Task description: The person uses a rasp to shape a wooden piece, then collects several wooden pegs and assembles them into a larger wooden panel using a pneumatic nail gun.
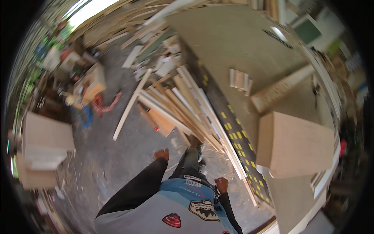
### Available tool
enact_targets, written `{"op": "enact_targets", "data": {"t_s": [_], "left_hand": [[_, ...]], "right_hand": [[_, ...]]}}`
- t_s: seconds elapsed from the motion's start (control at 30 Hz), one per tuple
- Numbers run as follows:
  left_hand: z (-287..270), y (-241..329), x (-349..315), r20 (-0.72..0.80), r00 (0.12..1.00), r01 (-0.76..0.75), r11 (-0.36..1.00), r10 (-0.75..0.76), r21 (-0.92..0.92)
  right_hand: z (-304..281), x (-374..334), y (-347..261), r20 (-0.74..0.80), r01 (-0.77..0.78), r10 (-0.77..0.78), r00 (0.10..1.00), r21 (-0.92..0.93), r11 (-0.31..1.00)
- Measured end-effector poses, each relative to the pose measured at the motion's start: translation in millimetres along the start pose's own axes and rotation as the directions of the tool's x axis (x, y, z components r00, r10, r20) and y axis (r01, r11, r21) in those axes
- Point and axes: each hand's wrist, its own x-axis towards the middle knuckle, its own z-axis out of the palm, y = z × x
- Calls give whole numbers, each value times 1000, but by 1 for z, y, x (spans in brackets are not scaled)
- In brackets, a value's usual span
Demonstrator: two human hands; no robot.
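Observation:
My left hand point(161, 155) hangs over the grey floor beside my leg, its fingers curled in with nothing visible in them. On the other side of my body, my right hand point(221, 185) is also loosely curled and holds nothing I can see. Ahead of my feet lies a pile of wooden strips and boards point(177, 101). A long pale batten point(132, 104) rests apart on the floor, left of that pile. Neither hand touches the wood. The right hand is nearest to a long white strip point(237, 165) along the workbench's side.
A large workbench point(222, 39) with yellow marks on its dark side runs along the right. On it stand a pale wooden box point(300, 144), a plank point(282, 87) and several short pieces point(239, 80). Boxes point(48, 140) and a red hose point(104, 105) are at left.

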Motion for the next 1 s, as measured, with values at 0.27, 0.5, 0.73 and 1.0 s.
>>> {"op": "enact_targets", "data": {"t_s": [0.27,0.5,0.73,1.0], "left_hand": [[133,-232,-183,407,913,-89,982,15,164],[154,-278,-187,370,830,538,429,-416,-725],[70,-347,-125,-212,777,256,606,-592,-753],[88,-572,-95,80,664,302,169,-743,-938]], "right_hand": [[15,1,40,347,129,-3,938,-342,931],[71,51,-64,323,-5,48,945,-133,991],[228,119,-144,592,599,-226,773,-567,565],[460,-4,-358,758,457,-147,635,-216,863]]}}
